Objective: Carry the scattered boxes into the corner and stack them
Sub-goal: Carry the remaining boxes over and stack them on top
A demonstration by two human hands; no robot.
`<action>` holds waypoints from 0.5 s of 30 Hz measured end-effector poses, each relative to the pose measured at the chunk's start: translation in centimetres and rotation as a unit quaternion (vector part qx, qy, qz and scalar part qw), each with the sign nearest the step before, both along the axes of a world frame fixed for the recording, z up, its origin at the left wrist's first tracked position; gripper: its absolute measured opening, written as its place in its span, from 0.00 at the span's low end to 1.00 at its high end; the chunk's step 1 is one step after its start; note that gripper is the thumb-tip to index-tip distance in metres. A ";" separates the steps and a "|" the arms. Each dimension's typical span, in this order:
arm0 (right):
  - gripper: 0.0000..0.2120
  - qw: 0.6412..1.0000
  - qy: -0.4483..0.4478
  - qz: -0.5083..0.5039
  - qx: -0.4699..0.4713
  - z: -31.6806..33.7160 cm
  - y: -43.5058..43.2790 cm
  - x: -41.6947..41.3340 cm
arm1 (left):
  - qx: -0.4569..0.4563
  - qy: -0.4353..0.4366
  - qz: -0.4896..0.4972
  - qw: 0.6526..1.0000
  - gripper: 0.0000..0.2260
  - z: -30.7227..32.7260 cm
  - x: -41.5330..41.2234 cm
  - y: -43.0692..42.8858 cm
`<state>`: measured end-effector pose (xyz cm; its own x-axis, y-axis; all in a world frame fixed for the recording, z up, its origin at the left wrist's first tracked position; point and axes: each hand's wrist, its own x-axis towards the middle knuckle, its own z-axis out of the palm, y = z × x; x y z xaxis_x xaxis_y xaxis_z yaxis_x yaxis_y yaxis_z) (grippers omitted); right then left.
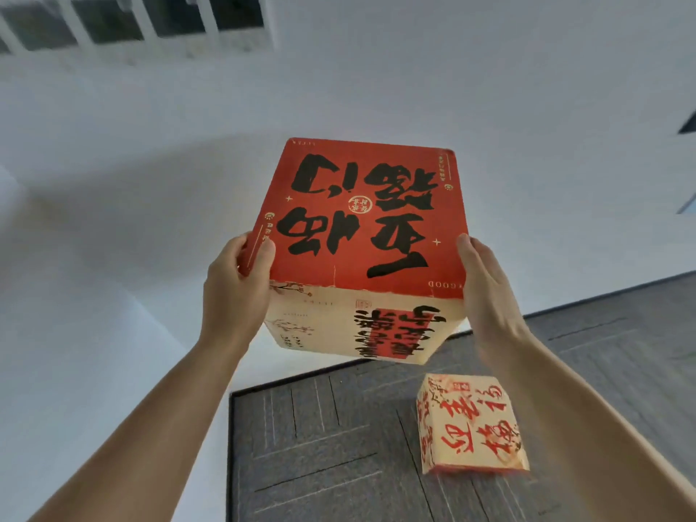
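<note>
I hold a large box (361, 227) in the air in front of me; its top is red with big black brush characters and its sides are cream. My left hand (235, 288) grips its left edge, thumb on the red top. My right hand (486, 292) presses flat against its right side. Below and to the right, a smaller cream box (470, 423) with red characters sits on the grey carpet (324, 446), near the room's corner.
White walls (113, 220) meet at a corner behind the held box. Dark skirting runs along the carpet's edge on the left and back. A window (132, 20) shows at the upper left. Carpet lies open left of the small box.
</note>
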<state>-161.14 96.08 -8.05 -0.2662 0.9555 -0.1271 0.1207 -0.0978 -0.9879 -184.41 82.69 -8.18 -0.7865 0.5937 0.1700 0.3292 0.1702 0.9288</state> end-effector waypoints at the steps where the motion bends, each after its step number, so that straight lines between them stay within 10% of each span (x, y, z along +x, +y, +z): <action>1: 0.21 1.000 0.017 0.007 0.023 2.7 -0.5 0.6 | 0.021 0.008 0.004 1.000 0.08 2.9 0.7 -0.8; 15: 0.24 0.948 0.188 0.020 0.257 22.6 -9.8 3.0 | 0.240 0.119 0.052 0.962 0.16 23.7 4.9 -12.1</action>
